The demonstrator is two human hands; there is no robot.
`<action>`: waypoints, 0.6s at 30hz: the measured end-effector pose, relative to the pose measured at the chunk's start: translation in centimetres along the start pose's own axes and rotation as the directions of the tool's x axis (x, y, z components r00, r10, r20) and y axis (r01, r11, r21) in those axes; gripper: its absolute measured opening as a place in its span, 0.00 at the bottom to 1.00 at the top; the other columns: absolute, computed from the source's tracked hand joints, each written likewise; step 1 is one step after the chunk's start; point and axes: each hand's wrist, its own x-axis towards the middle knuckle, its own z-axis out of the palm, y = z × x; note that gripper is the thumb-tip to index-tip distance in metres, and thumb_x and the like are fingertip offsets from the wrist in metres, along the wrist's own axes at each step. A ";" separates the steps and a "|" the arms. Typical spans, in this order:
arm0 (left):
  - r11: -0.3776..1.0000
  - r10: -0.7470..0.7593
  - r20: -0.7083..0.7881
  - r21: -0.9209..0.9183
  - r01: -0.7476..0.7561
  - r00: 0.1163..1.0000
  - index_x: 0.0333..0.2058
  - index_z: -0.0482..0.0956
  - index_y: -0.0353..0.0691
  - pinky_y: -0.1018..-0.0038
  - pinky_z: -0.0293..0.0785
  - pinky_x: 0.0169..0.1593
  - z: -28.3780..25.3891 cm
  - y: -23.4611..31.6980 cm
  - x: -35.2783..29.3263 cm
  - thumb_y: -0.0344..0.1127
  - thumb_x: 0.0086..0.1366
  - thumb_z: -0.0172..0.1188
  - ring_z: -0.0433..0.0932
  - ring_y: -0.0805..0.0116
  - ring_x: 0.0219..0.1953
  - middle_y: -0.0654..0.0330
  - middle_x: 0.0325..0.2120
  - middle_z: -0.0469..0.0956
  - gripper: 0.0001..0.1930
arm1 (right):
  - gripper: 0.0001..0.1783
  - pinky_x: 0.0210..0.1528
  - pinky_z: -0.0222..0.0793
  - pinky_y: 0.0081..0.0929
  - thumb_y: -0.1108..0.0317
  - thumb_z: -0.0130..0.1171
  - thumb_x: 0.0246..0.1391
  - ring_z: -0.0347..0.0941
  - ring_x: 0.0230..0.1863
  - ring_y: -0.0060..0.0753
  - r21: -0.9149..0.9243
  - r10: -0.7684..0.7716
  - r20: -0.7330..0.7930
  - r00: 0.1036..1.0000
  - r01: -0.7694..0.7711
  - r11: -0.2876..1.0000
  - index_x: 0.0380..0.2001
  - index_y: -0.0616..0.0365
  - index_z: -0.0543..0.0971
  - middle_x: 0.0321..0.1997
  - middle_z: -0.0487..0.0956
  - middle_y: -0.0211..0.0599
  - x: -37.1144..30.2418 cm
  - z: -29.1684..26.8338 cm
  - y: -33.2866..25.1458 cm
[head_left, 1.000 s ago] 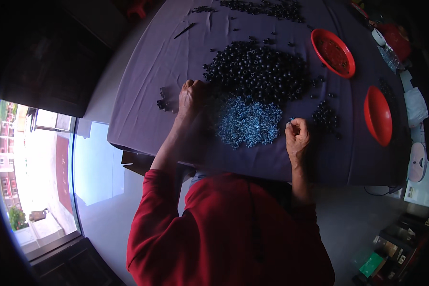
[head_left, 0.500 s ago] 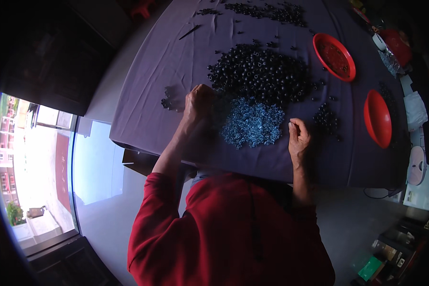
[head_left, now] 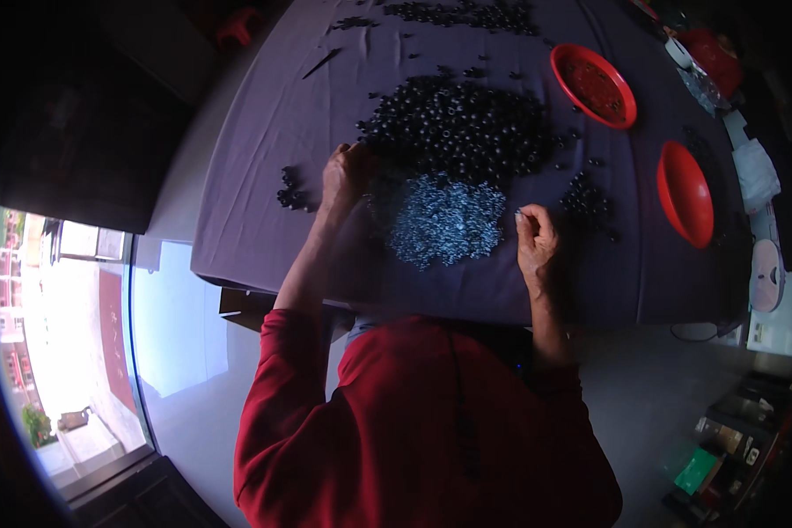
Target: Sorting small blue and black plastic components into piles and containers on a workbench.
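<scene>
A large heap of round black bead-like pieces [head_left: 453, 128] lies on the cloth-covered table. Against its near side is a pile of tiny shiny blue-silver pieces [head_left: 444, 222]. At the left end of the black heap, my left hand [head_left: 347, 176] is closed with fingers curled; what they hold is hidden. My right hand [head_left: 538, 242] rests just right of the shiny pile, thumb and forefinger pinched together; anything between them is too small to name. A small cluster of black pieces [head_left: 292, 189] sits left of my left hand, and another small group [head_left: 587, 201] lies beyond my right hand.
Toward the right stand a red dish [head_left: 629, 110] with small bits inside and a red bowl [head_left: 685, 198]. More black pieces [head_left: 466, 16] are scattered along the far part of the table, near a thin dark tool [head_left: 322, 62]. The purple-grey cloth [head_left: 264, 132] has creases.
The whole view has shifted, so the table things appear farther left and slightly higher. Both hands keep nearly the same places beside the piles; the right thumb and forefinger look closer together.
</scene>
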 end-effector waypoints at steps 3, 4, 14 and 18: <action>0.998 -0.056 0.026 0.026 0.056 0.998 0.30 0.77 0.40 0.64 0.71 0.38 -0.8 1.4 -0.4 0.32 0.53 0.53 0.73 0.53 0.34 0.50 0.22 0.73 0.07 | 0.05 0.33 0.66 0.22 0.77 0.53 0.48 0.70 0.30 0.30 0.057 -0.075 -0.032 0.997 0.076 0.995 0.31 0.62 0.73 0.30 0.74 0.37 0.1 0.4 0.6; 0.998 -0.060 -0.035 -0.013 0.060 0.998 0.31 0.76 0.39 0.69 0.71 0.32 -0.7 1.7 -0.8 0.29 0.53 0.56 0.75 0.55 0.29 0.52 0.26 0.74 0.06 | 0.05 0.33 0.65 0.17 0.75 0.53 0.51 0.67 0.28 0.19 0.050 -0.081 -0.032 0.996 0.083 0.995 0.33 0.60 0.74 0.28 0.73 0.29 0.1 0.4 0.6; 0.724 -0.174 0.100 -0.661 0.196 0.980 0.32 0.75 0.33 0.79 0.68 0.33 -2.3 4.8 -3.3 0.35 0.57 0.55 0.72 0.76 0.26 0.61 0.22 0.74 0.10 | 0.06 0.32 0.67 0.20 0.70 0.51 0.54 0.71 0.29 0.26 0.035 -0.025 -0.025 0.999 0.026 0.999 0.34 0.60 0.74 0.27 0.75 0.35 0.2 -0.5 0.8; 0.321 -0.147 0.281 -0.893 0.315 0.948 0.35 0.75 0.34 0.83 0.63 0.30 -1.8 7.0 -6.1 0.32 0.61 0.52 0.66 0.80 0.24 0.66 0.22 0.72 0.08 | 0.05 0.30 0.66 0.20 0.71 0.52 0.53 0.71 0.29 0.28 0.026 0.008 -0.093 0.996 -0.006 1.000 0.32 0.60 0.74 0.28 0.74 0.35 -0.6 -0.8 -1.0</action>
